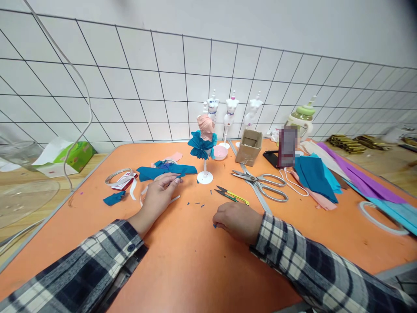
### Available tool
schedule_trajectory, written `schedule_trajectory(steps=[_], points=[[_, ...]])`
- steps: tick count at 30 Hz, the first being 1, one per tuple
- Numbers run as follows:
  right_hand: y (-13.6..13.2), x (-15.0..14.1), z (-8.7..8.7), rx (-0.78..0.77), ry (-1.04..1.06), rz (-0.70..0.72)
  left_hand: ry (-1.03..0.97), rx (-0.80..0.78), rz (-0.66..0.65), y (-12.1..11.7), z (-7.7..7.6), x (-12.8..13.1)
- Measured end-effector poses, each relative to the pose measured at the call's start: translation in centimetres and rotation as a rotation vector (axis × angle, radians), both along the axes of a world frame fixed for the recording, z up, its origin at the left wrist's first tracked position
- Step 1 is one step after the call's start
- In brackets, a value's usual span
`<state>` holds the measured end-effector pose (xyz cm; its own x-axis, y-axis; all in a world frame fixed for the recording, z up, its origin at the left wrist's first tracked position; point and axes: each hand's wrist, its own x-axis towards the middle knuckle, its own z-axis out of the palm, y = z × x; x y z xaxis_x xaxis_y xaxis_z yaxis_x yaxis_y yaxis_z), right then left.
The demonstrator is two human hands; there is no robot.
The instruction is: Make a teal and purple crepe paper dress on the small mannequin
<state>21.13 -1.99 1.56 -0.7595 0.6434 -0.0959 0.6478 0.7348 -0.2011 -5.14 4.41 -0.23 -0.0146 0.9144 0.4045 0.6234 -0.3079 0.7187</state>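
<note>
My left hand (159, 190) pinches a small blue piece of crepe paper (181, 175) between thumb and fingers, left of the dress form's base. Closed low over the table, my right hand (237, 219) has a tiny blue paper scrap (215, 226) at its fingertips. Between and beyond my hands stands a small dress form (205, 177) on a white round base, wearing a pink paper top (206, 126) and a ruffled blue paper skirt (200, 145). Yellow thread snips (239, 198) lie just beyond my right hand. Longer blue paper strips (150, 172) lie behind my left hand.
Large metal scissors (265, 183), a cardboard box (249, 148) and a propped phone (288, 148) stand or lie to the right. More white dress forms (231, 106) line the tiled wall. Coloured paper sheets (316, 178) spread at right; a tape roll (119, 176) sits left.
</note>
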Motion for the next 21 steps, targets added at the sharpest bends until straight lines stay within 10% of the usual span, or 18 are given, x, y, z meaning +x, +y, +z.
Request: schedule_trajectory(steps=[7,16,21], points=[[1.0,-0.1,-1.0,0.078,0.187,-0.038,0.035,0.037,-0.017,0.2,-0.2,-0.2],[10.1,6.7,5.9,0.586,0.578,-0.689,0.098,0.072,-0.091,0.3,0.0,0.5],[14.0,10.4,5.4,0.785,0.455,-0.884,0.099,0.103,-0.104,0.4,-0.2,0.6]])
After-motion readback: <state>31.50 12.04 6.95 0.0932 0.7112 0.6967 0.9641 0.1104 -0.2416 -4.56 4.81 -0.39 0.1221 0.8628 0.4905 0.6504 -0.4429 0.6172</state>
